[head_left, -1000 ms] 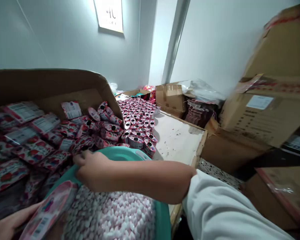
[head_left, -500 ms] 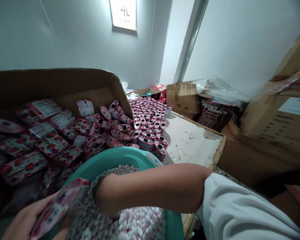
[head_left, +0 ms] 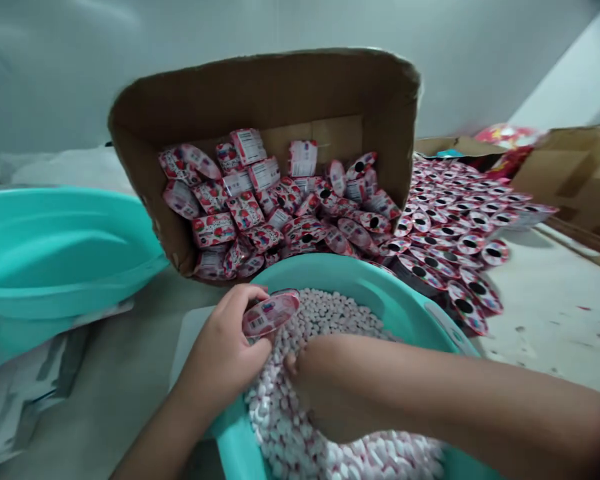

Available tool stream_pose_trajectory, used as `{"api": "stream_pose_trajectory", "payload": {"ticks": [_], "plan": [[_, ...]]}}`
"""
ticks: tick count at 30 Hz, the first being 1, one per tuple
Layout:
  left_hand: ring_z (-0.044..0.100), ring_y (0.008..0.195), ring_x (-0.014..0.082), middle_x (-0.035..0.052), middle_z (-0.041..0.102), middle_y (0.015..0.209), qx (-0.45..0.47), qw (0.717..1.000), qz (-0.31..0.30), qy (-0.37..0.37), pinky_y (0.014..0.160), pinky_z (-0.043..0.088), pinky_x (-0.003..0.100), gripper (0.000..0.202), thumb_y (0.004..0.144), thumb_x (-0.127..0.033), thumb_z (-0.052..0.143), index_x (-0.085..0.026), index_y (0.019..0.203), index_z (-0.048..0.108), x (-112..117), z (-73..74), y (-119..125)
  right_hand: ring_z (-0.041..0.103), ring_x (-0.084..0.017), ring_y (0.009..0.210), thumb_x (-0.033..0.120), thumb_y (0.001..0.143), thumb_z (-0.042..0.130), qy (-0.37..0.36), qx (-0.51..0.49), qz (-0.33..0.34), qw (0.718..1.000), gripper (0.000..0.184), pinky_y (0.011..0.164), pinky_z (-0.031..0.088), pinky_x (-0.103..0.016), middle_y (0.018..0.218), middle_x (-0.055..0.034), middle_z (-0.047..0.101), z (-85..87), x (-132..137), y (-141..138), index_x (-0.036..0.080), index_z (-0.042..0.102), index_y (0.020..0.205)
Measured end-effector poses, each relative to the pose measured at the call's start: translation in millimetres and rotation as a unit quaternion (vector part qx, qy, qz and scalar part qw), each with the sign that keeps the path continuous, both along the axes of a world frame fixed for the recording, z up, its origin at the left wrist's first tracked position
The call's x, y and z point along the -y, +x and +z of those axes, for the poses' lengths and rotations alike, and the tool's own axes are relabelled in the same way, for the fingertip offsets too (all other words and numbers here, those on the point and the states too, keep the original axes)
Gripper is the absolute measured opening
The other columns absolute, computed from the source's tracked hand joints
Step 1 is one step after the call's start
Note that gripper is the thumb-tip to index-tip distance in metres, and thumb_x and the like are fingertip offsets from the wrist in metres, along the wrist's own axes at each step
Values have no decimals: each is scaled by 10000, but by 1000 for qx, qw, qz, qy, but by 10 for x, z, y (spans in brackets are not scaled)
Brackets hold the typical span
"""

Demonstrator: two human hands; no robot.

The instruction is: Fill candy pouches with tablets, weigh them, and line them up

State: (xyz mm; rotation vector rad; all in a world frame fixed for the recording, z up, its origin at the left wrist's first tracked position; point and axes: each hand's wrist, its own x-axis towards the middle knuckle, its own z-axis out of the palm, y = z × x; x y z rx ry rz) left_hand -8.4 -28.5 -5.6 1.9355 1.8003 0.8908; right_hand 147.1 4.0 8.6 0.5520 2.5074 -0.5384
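Observation:
My left hand (head_left: 233, 340) grips a small oval carton (head_left: 271, 313) printed with berries and a barcode, tilted over the near-left rim of a teal basin (head_left: 325, 270). A heap of small white and pinkish candies (head_left: 290, 427) lies in that basin. Among the candies, close to the right of the carton, is my right hand (head_left: 325, 387), bent down at the wrist. Its fingers are mostly hidden and blurred, so whether it holds any candies cannot be made out.
Behind the basin a cardboard box (head_left: 265, 93) lies on its side with many berry-printed cartons (head_left: 245, 210) inside. Rows of open-topped cartons (head_left: 450, 230) stand on the table at right. Another teal basin (head_left: 65, 293) is at left, above flat white material (head_left: 15, 400).
The view has swung left, bringing the second basin into sight. My left hand still holds the oval carton, now fully visible at the basin rim. My right hand remains in the candies.

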Motion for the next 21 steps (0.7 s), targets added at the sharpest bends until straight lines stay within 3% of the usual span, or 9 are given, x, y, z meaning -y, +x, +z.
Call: {"api": "stream_pose_trajectory", "payload": {"ticks": [1,3,6,10,12,15,17,21], "plan": [[644,995,166,-29,646,1169,13,1000,4,-12,821,524,259,416,701,-98,628,-285,1070,577,12,0,-3,681,-240,591,346,744,680,-11,76,14,997,254,502,475,-322,697,-90,738,130,-7,39,179,799,893],[647,1002,159,-32,642,1196,43,999,3,-18,834,526,258,403,697,-98,636,-279,1048,557,27,-1,-10,712,-273,675,415,770,693,-44,106,3,993,384,501,466,-322,825,-99,760,338,-35,71,168,766,1055],[645,1007,154,-20,641,1139,92,996,1,21,838,531,248,376,692,-105,662,-258,999,509,36,-10,-12,729,-327,809,468,765,746,-43,97,-58,993,546,621,538,-353,933,-102,759,464,-108,56,173,688,1221],[654,990,151,-6,623,1147,106,992,-2,66,834,543,252,567,705,-134,695,-285,1194,452,64,-43,-16,685,-387,1040,451,717,821,31,36,-155,987,832,866,559,-448,1178,-179,699,383,-242,73,135,528,1428],[658,980,151,4,620,1169,93,993,-21,74,849,543,267,707,726,-145,690,-311,1343,389,81,-45,-24,631,-391,1166,469,659,857,26,23,-174,984,1045,969,527,-442,1355,-201,605,297,-287,88,149,389,1536],[651,970,152,5,624,1138,68,990,-39,113,861,534,273,642,729,-116,669,-303,1307,462,85,-27,-44,547,-426,1271,507,527,908,8,47,-171,984,1331,1027,496,-430,1506,-269,424,170,-254,60,79,228,1588],[643,974,159,6,616,1091,67,987,-41,141,866,530,280,486,724,-104,671,-272,1161,537,72,-24,-60,547,-461,1253,536,487,910,30,35,-152,987,1366,996,508,-460,1480,-324,421,127,-161,12,11,255,1565],[655,1077,189,17,605,1078,135,979,-63,136,907,538,312,349,741,-94,672,-240,998,488,44,-59,-79,668,-416,1037,529,562,862,30,32,-49,998,1213,852,557,-441,1258,-317,615,166,72,-81,-44,359,1505]]}}
